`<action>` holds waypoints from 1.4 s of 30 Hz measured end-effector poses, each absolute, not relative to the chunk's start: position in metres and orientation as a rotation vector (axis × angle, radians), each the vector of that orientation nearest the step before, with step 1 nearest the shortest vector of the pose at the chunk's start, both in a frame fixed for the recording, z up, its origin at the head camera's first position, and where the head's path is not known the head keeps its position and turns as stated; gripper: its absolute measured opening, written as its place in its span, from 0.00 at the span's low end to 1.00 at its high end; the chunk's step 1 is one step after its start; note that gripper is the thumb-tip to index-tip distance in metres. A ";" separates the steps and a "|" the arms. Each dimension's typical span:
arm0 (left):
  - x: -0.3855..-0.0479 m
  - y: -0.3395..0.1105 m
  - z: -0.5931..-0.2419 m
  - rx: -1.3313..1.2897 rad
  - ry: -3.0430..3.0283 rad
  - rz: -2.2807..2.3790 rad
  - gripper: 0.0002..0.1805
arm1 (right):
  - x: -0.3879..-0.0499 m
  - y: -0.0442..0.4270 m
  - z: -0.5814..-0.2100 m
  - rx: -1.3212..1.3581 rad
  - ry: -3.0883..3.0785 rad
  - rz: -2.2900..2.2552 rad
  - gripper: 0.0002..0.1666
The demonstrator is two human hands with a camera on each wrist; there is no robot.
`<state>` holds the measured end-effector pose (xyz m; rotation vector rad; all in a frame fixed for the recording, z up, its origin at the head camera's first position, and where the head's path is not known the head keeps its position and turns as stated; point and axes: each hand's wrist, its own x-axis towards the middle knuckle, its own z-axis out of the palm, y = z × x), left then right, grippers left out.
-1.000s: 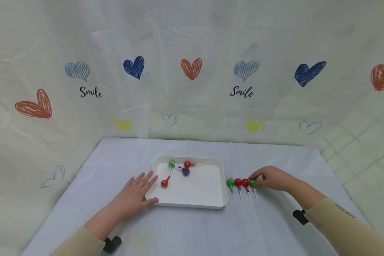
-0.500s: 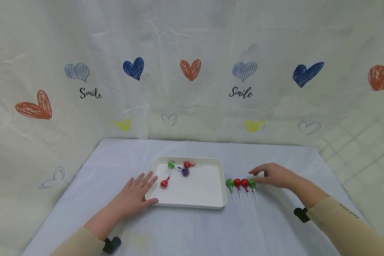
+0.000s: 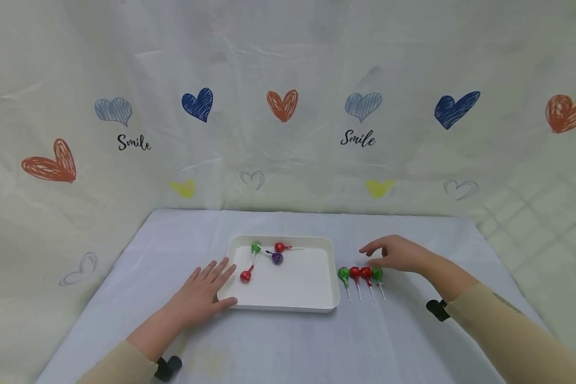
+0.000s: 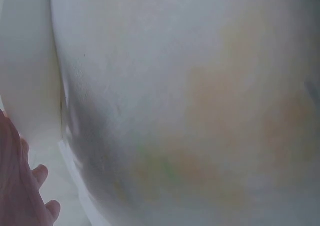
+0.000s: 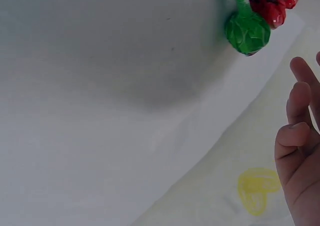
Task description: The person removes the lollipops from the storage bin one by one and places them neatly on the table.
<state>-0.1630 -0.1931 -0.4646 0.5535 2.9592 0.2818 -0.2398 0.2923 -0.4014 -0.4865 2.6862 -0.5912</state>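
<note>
The left hand lies with spread fingers at the left edge of the white tray. In the tray are a green lollipop, two red ones and a purple one. Right of the tray several lollipops stand side by side in a row, from a green one past two reds to another green. Above the row's right end hovers the right hand, holding nothing, its fingers relaxed. The right wrist view shows this hand apart from the green lollipop.
A white cloth covers the table, and behind it hangs a pale sheet printed with hearts. Dark wrist devices are strapped under both sleeves.
The right hand has let go of the rightmost green lollipop, risen and moved a little left over the row. The left hand has stayed at the tray's edge.
</note>
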 end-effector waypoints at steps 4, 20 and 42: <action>-0.162 -0.192 -0.464 0.542 2.957 0.282 0.47 | -0.247 0.278 -0.395 -0.537 2.687 -0.567 0.22; -0.160 -0.195 -0.463 0.531 2.958 0.284 0.48 | -0.277 0.198 -0.384 -0.734 2.624 -0.507 0.21; -0.165 -0.193 -0.466 0.504 2.930 0.210 0.49 | -0.290 0.102 -0.397 -0.762 2.596 -0.332 0.21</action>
